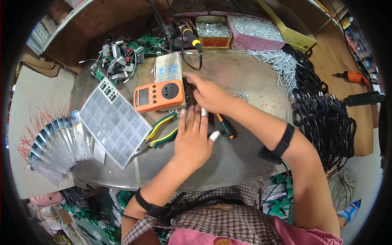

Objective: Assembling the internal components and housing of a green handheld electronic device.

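My left hand point(192, 141) lies nearly flat on the metal worktop with its fingers stretched away from me; white tape wraps the thumb tip and one finger. Just beyond its fingertips is a patch of small dark pieces point(189, 92), partly hidden, perhaps screws. Above that patch, my right hand point(211, 94) reaches in from the right, a finger extended and slightly blurred, the thumb apart from it; nothing shows in its grasp. Left of both hands sits an orange meter point(159, 95) with a socket and small screen, against a white power strip point(168, 67). Green-and-yellow-handled pliers point(163, 130) lie beside my left hand.
An orange-and-black screwdriver point(225, 126) lies between my forearms. Left are a sticker sheet point(116, 122) and fanned clear-wrapped parts with red wires point(61, 143). Circuit boards point(122, 57) lie at the back left. Screw bins point(255, 32), loose long screws point(279, 67) and black cables point(322, 122) occupy the right.
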Demonstrator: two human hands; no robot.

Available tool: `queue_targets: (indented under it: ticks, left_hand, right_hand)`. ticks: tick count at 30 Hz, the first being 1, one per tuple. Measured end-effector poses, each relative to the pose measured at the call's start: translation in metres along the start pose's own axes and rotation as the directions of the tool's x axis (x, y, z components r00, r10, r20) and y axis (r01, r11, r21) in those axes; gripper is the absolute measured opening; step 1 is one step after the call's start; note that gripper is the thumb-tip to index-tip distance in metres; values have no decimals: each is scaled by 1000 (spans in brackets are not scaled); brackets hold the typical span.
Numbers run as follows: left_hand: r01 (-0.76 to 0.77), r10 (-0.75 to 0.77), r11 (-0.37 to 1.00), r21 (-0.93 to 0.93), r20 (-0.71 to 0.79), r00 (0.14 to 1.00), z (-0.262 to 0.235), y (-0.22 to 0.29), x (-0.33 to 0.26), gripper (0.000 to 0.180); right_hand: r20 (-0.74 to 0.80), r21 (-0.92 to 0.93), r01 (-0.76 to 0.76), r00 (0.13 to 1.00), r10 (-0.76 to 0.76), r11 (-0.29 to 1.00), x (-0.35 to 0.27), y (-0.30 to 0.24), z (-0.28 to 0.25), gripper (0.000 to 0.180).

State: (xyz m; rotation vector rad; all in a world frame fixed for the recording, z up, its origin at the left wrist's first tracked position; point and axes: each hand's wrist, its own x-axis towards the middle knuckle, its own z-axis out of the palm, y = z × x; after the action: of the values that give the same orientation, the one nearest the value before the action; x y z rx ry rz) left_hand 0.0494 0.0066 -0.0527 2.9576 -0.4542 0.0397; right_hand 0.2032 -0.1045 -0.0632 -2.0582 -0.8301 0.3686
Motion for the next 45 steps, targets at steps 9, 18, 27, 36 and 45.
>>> queue_targets:
  ticks: [9,18,27,36,45]
  left_hand:
    - [-76,76,995,56,10,997,7,-1,-6,68]
    - [-114,113,993,-4,-83,990,-23,30,27,71]
    - [-404,401,897,-181,-54,915,-49,81,102,88]
    - [-681,686,699,-219,-64,725,39,204,171,74]
    - [-517,527,837,-176,12,850,33,180,225,64]
  right_hand:
    - [-188,-44,-192,966,180,980,-49,-37,31,73]
    - [-487,182,-124,850,199,975,-115,12,-30,69]
    - [-849,-5,-510,457,266,860,-142,91,-250,59]
    - [-818,-54,-779,394,420,625,-144,224,-356,59]
    - [-790,-52,-786,409,457,616,-137,184,-293,65]
